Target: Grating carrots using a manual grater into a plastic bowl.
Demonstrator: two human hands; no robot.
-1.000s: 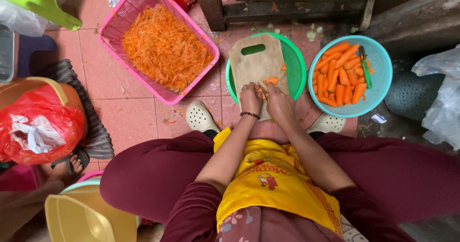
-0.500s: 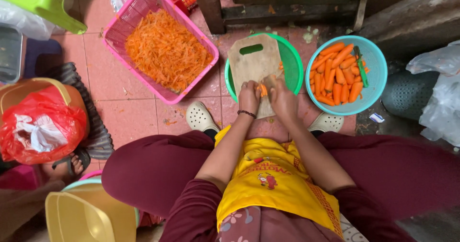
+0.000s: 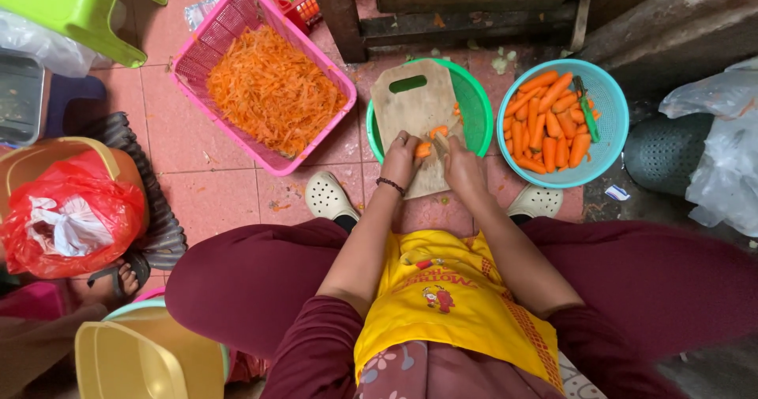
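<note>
The left hand (image 3: pixel 401 156) pins a small orange carrot piece (image 3: pixel 424 149) onto the pale wooden cutting board (image 3: pixel 414 107), which rests across a green plastic basin (image 3: pixel 476 107); the right hand (image 3: pixel 462 166) is clenched just beside it, its contents hidden; a turquoise basket of peeled carrots (image 3: pixel 612 115) sits right, a pink basket of shredded carrot (image 3: pixel 229 28) left.

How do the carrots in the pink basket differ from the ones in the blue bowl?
The carrots in the pink basket are shredded into thin strands; those in the blue bowl are whole peeled sticks. The shredded heap spreads loosely across the pink basket, while the whole ones lie stacked side by side in the round blue bowl, with a green peeler on top. Both are orange and sit on the tiled floor.
</note>
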